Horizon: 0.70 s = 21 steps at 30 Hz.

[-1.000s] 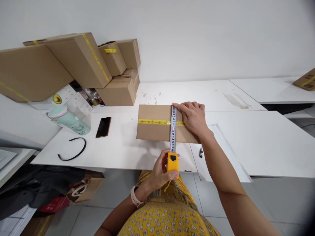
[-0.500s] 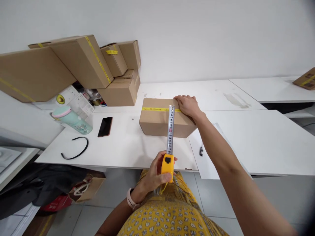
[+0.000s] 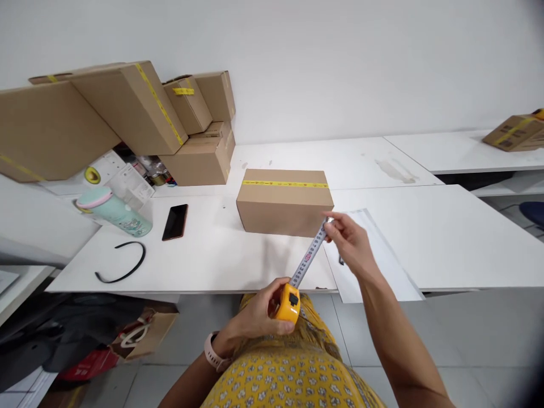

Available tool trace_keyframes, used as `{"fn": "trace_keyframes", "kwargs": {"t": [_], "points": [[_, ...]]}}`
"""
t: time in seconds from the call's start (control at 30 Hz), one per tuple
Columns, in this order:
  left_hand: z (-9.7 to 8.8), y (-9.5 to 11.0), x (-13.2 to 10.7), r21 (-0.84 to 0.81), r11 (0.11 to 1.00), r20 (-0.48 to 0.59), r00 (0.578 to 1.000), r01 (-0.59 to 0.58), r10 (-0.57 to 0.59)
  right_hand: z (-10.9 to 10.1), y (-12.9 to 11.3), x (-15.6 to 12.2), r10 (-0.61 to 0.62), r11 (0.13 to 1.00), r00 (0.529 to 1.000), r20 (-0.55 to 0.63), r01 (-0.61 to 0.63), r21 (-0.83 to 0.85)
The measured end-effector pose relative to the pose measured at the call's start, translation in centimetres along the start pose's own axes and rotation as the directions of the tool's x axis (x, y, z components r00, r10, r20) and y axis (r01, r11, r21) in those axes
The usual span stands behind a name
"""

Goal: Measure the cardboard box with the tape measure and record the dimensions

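Note:
My left hand [image 3: 266, 310] is closed around the yellow case of a tape measure [image 3: 289, 304], just in front of the table's near edge. A stretch of the numbered blade [image 3: 309, 256] slants up and to the right out of the case. My right hand [image 3: 349, 238] pinches the metal end of that blade between thumb and fingers. Behind the blade, a cardboard box [image 3: 284, 218] with yellow tape along its top sits on the white table [image 3: 204, 260]. The right fingertips are near the box's front right corner; whether they touch it I cannot tell.
Cardboard boxes [image 3: 198, 164] are stacked at the back left. A mint tumbler [image 3: 117, 212], a phone [image 3: 175, 222] and a black headband [image 3: 138, 263] lie on the left. White paper [image 3: 378, 272] lies right of the box, overhanging the edge. Another box [image 3: 516, 133] stands far right.
My right hand has left the top of the box and now grips the tape's end. The blade, pointing straight ahead before, now tilts rightward. The view has shifted slightly right.

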<state>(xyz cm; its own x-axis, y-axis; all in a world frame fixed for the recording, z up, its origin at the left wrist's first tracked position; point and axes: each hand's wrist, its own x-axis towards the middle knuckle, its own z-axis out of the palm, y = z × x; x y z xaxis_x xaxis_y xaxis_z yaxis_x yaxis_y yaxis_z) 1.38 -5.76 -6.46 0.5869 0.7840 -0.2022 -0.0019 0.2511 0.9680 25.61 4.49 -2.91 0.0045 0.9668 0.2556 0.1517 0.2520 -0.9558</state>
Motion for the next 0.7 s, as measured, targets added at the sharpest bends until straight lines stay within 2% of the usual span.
{"fn": "trace_keyframes", "kwargs": {"t": [0.13,0.2,0.27,0.33,0.37,0.43,0.5,0.57,0.6,0.67,0.7], "points": [[-0.2,-0.6,0.5,-0.031,0.999,-0.099,0.995,-0.037,0.034,3.5,1.7,-4.1,0.059,0.997,0.998,0.013,-0.06,0.046],[-0.6,-0.5,0.7,0.014,0.998,-0.153,0.986,-0.066,0.068,5.3,2.1,-5.9,0.073,0.997,0.996,0.052,-0.074,0.013],[-1.5,-0.2,0.7,0.108,0.992,-0.214,0.973,-0.066,0.088,5.9,2.6,-6.8,0.082,0.996,0.993,0.09,-0.078,-0.043],[-3.1,0.2,0.5,0.229,0.973,-0.305,0.947,-0.033,0.104,5.0,3.5,-6.7,0.094,0.988,0.995,0.035,-0.089,-0.126],[-4.1,0.3,0.3,0.295,0.955,-0.364,0.923,-0.012,0.124,3.9,4.2,-6.3,0.097,0.976,0.994,-0.046,-0.104,-0.193],[-6.6,0.7,-0.1,0.444,0.893,-0.501,0.847,0.074,0.179,1.3,5.7,-5.0,0.083,0.906,0.966,-0.245,-0.176,-0.385],[-9.4,1.1,-0.4,0.596,0.756,-0.627,0.745,0.27,0.228,-1.5,7.3,-3.6,0.066,0.761,0.921,-0.384,-0.296,-0.578],[-12.0,1.5,-0.4,0.661,0.558,-0.709,0.66,0.501,0.248,-3.7,8.6,-2.2,0.102,0.593,0.904,-0.415,-0.39,-0.705],[-13.1,1.6,-0.3,0.658,0.475,-0.736,0.631,0.584,0.244,-4.4,9.2,-1.7,0.141,0.521,0.906,-0.398,-0.41,-0.749],[-14.8,1.6,0.1,0.633,0.353,-0.772,0.595,0.688,0.224,-5.1,10.2,-0.9,0.233,0.422,0.914,-0.333,-0.404,-0.812],[-15.4,1.6,0.3,0.624,0.314,-0.781,0.587,0.716,0.213,-5.3,10.6,-0.7,0.27,0.401,0.917,-0.292,-0.383,-0.832]]}}
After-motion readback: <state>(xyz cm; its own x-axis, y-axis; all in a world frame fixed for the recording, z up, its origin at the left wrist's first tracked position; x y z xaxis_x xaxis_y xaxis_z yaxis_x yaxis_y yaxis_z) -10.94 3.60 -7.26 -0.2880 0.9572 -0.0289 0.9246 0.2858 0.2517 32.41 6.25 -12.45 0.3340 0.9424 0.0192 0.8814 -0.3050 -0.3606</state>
